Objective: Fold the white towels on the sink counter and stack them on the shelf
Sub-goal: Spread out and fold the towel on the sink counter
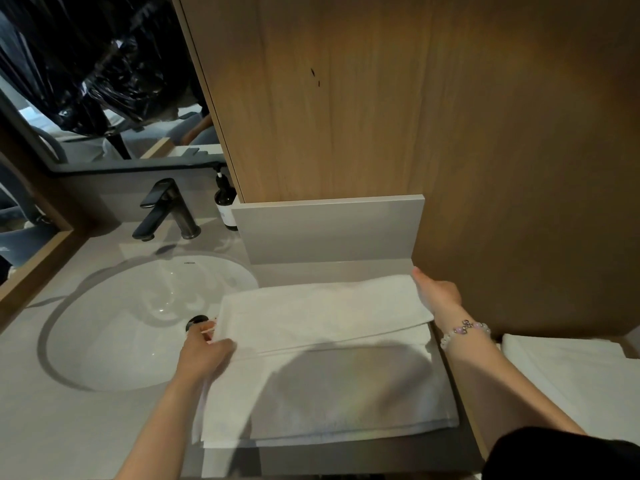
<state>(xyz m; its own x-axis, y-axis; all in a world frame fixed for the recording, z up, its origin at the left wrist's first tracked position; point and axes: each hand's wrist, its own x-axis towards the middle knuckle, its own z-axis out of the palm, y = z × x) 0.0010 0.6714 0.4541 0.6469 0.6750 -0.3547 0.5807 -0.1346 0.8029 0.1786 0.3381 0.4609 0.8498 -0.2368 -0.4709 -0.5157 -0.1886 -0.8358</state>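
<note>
Left hand (204,355) nearest, pinching towel (329,317) at left fold edge, beside sink (138,323). Right hand (438,296) at far right corner; pinching or pressing, I cannot tell. Towel lies on worktop (69,427), far part folded over. I judge mid-fold; next needs edges squared, another fold.

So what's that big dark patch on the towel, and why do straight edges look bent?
Head view: the dark patch on the white towel is a shadow, likely the person's own; the wide lens bows the edge of the wooden panel; small glints of glare sit in the sink basin; the left hand looks slightly blurred.
</note>
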